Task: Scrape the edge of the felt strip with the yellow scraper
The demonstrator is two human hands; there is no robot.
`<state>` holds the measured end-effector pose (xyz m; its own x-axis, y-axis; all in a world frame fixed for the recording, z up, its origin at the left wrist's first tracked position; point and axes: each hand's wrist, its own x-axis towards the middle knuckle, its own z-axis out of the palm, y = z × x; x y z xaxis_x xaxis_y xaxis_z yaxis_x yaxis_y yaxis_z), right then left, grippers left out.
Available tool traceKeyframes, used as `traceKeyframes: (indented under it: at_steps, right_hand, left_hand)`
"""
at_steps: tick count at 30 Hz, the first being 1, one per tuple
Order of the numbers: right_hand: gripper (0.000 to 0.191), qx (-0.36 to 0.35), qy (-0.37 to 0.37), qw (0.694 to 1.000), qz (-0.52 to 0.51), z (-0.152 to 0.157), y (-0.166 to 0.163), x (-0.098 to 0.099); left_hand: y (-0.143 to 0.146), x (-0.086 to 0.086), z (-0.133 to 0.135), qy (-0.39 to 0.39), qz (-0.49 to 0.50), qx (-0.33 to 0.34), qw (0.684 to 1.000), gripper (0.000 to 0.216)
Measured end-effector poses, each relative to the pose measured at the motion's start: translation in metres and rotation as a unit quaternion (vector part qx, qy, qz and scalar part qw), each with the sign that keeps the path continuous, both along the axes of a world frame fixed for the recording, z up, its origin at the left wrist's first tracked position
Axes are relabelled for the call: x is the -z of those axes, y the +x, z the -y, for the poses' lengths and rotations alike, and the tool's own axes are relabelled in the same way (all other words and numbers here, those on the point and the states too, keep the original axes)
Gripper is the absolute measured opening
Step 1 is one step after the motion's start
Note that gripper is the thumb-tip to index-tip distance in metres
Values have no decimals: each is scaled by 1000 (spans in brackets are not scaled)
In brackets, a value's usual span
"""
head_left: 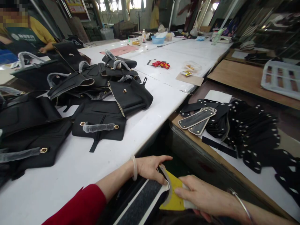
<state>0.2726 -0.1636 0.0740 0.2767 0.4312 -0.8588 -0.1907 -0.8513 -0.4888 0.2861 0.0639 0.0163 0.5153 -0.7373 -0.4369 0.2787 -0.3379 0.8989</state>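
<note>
My left hand (151, 168) grips the end of a long black panel with a pale border (145, 203) at the near table edge, fingers curled round it. My right hand (199, 195) lies on a yellow piece (174, 195) bent against that panel's end, fingers pressed together on it. A red sleeve covers my left forearm. Both hands sit low in the gap between the white table (82, 175) and a wooden bench (187, 137).
Several black handbags (100, 122) with wrapped handles lie piled on the white table's left. Stacks of black cut pieces (253, 131) and two oblong panels (197, 118) cover the bench at right. A seated person (28, 31) works at far left; small packets (161, 64) lie further up the table.
</note>
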Motion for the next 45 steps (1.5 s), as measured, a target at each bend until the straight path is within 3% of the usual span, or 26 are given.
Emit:
traceKeyframes:
  at_steps: [19, 28, 33, 40, 45]
  right_hand:
    - [26, 55, -29, 997, -36, -8, -11, 9]
    - [32, 77, -43, 996, -35, -12, -20, 17]
    - [28, 93, -18, 995, -28, -20, -23, 13]
    - [46, 104, 49, 993, -10, -21, -25, 15]
    - [66, 125, 91, 987, -34, -30, -31, 22]
  left_hand:
    - [-3, 13, 1, -59, -13, -11, 998, 114]
    - [-2, 13, 1, -53, -6, -10, 999, 116]
    - [-2, 16, 2, -75, 3, -25, 997, 117]
    - [-1, 9, 4, -58, -25, -47, 997, 120]
    - [-4, 7, 1, -108, -81, -96, 986, 117]
